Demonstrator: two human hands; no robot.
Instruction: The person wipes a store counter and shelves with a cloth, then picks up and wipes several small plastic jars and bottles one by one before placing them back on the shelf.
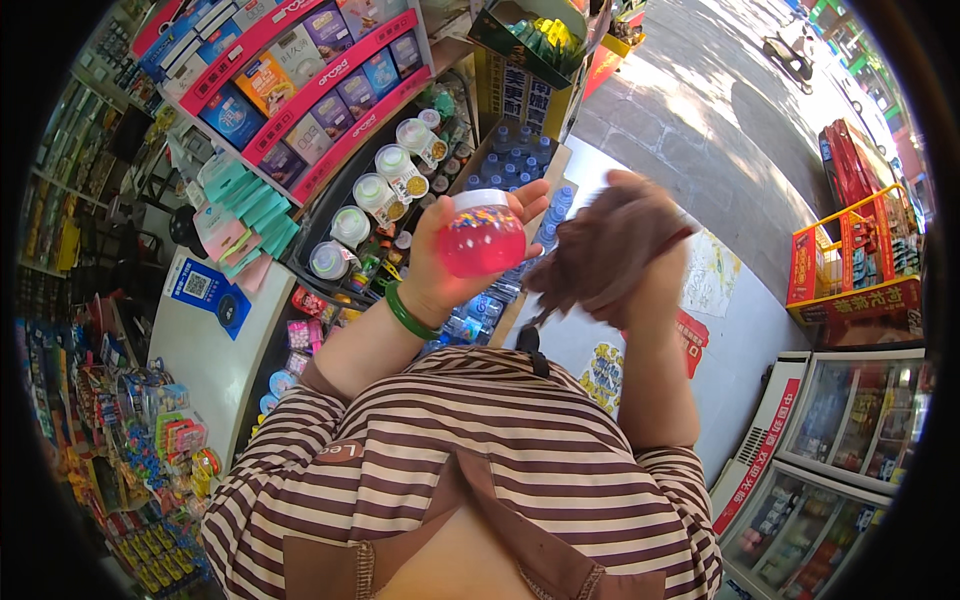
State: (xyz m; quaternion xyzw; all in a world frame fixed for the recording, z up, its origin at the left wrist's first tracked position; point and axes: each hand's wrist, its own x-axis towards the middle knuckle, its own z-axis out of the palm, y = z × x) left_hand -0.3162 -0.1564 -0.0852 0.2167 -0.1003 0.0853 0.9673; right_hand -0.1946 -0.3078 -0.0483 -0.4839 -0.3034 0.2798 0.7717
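Observation:
Resting in my left hand [431, 262] is a round clear jar [484, 240] of pink slime. It has a white lid and a band of multicoloured beads near the top. My thumb and palm hold its side, while the other fingers stretch out behind it. A green bangle [409, 311] circles that wrist. To its right, my right hand [652, 277] grips a crumpled brown cloth [600, 247], blurred by motion. The cloth hangs near the jar, apart from it, and covers most of the fingers.
A black tray [330, 232] of lidded tubs lies beyond my left hand. Cartons of water bottles [510, 161] stand ahead. At left are a boxed-goods rack [300, 90] and a counter [232, 360]. Glass-door fridges [817, 465] and a yellow snack rack [847, 255] stand right; paving [660, 112] lies outside.

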